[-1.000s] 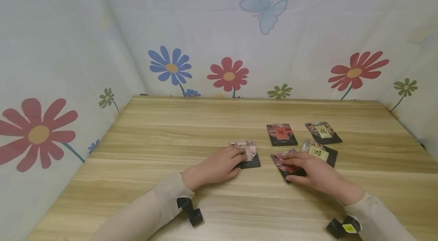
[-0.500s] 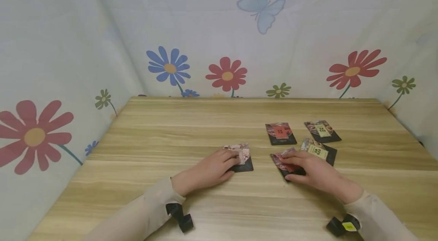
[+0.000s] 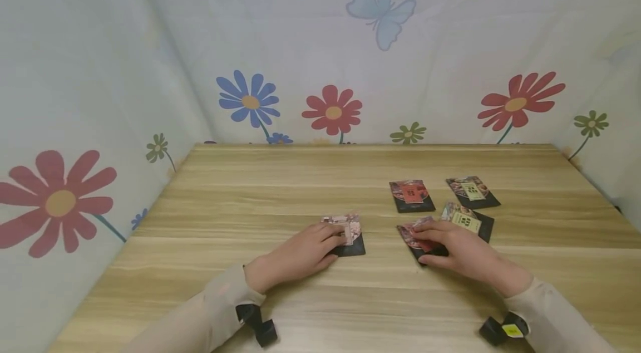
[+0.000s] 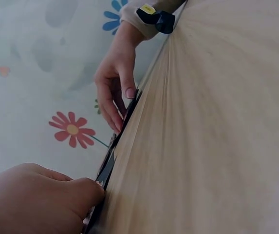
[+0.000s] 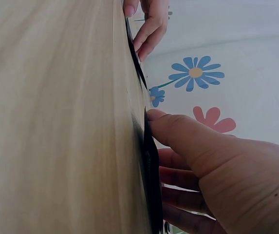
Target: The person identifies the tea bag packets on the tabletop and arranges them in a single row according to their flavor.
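Along the near side of the surface (image 3: 375, 308), the head view shows a black wrist device (image 3: 265, 333) on the left cuff towards seven o'clock and another (image 3: 493, 332) on the right towards four. The left hand (image 3: 302, 254) pinches the pink packet (image 3: 355, 236), which lies between two and three o'clock from it; the grip has fingers bent over the face and the thumb at the near edge. Compared with a second ago, hand and packet sit further towards nine o'clock and slightly nearer, leaving a wider gap to the red packet (image 3: 408, 236). That one is pinched by the right hand (image 3: 463, 250), between nine and ten o'clock from it, its grip bent across the packet; both match their earlier places. At twelve o'clock from the right hand lies the nearer pale-labelled packet (image 3: 466, 221), and beyond it the farther pale-labelled packet (image 3: 473, 191). Towards eleven lies the red-labelled packet (image 3: 412, 196). These three are unchanged. Farthest, the flowered backdrop (image 3: 280, 19) bears a blue butterfly (image 3: 383, 10) towards one.
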The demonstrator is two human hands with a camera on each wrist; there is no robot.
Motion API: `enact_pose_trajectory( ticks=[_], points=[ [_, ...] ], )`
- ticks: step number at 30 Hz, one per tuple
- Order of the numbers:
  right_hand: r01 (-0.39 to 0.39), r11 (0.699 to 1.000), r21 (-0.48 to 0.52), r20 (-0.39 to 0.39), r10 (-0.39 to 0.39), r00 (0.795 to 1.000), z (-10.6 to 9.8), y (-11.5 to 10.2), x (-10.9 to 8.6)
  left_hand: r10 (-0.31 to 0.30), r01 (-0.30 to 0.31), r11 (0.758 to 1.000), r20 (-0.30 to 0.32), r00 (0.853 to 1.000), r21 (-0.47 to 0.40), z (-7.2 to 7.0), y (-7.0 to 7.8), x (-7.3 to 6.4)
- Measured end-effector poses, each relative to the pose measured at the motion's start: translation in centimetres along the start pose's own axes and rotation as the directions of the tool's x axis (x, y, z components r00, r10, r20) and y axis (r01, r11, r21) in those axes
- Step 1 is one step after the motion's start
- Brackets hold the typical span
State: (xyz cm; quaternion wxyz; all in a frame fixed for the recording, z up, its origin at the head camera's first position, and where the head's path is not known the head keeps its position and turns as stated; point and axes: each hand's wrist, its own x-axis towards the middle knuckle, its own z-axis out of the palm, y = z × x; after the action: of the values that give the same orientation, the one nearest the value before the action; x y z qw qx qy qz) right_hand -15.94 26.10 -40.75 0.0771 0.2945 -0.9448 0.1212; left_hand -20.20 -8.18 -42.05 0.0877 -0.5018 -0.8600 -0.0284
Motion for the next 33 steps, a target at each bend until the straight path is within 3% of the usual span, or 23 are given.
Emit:
enact_pose_trajectory(
  ticks=[11, 25, 33],
  points=[
    [0.014, 1.0, -0.015, -0.003, -0.014, 1.0, 0.0, -0.1, 0.0, 0.028, -0.027, 0.999, -0.054, 0.998, 0.018, 0.3, -0.2, -0.9],
    [0.021, 1.0, -0.019, -0.02, -0.021, 1.0, 0.1, -0.1, 0.0, -0.011, 0.011, 1.0, -0.017, 1.0, -0.005, -0.3, -0.2, -2.0],
    [0.037, 0.999, -0.015, -0.046, -0.038, 0.998, 0.2, 0.0, 0.0, -0.002, 0.002, 1.0, -0.017, 1.0, -0.017, -0.6, -0.4, -2.6]
  ],
)
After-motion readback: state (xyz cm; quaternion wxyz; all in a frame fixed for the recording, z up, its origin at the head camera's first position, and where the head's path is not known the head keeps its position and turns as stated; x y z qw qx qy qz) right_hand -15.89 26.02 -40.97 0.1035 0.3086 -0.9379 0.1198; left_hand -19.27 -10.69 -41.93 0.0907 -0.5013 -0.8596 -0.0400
